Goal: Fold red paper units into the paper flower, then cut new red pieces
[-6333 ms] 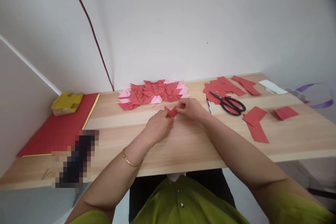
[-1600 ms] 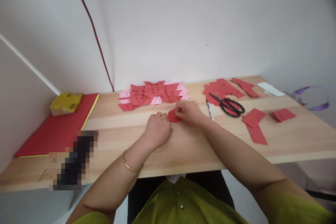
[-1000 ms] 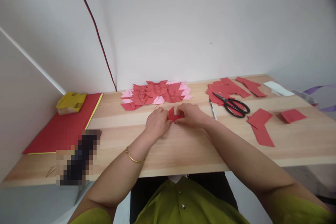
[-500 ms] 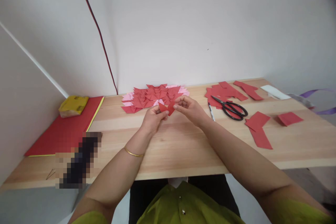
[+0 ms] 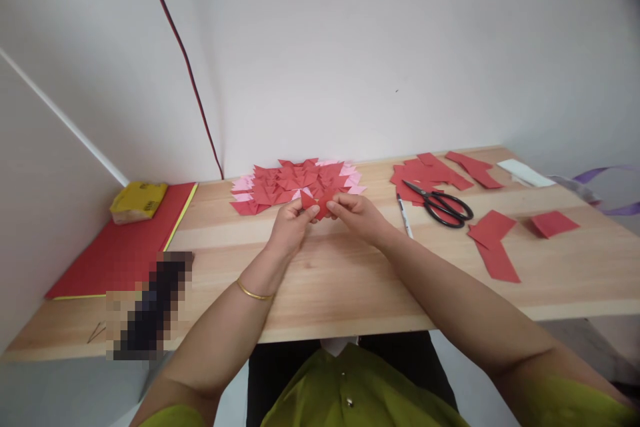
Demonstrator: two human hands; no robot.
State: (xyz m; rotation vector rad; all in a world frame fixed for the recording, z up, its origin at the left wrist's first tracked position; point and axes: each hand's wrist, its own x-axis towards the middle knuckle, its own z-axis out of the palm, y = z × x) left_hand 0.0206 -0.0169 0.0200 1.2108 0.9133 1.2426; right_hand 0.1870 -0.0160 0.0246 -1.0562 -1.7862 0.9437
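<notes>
Between my two hands is a small piece of folded red paper (image 5: 324, 208), held above the table with its pointed corners turned up. My left hand (image 5: 291, 221) pinches its left side, thumb on top. The right side is gripped by my right hand (image 5: 356, 215), with the thumb pressed on the near face and the other fingers partly hidden behind it. Just beyond my hands lies a spread of folded red and pink paper pieces (image 5: 287, 180), pointed and overlapping.
Black-handled scissors (image 5: 445, 208) rest on a pile of red paper pieces (image 5: 425, 172) at right, a marker (image 5: 405, 215) beside them. Nearer are red strips (image 5: 495, 247) and a folded red sheet (image 5: 555, 223). At left, a yellow packet (image 5: 139, 201) sits on large red sheets (image 5: 115, 250).
My right hand has shifted slightly inward and down, its fingers closing more firmly on the folded paper's right side. My left hand stays almost where it was.
</notes>
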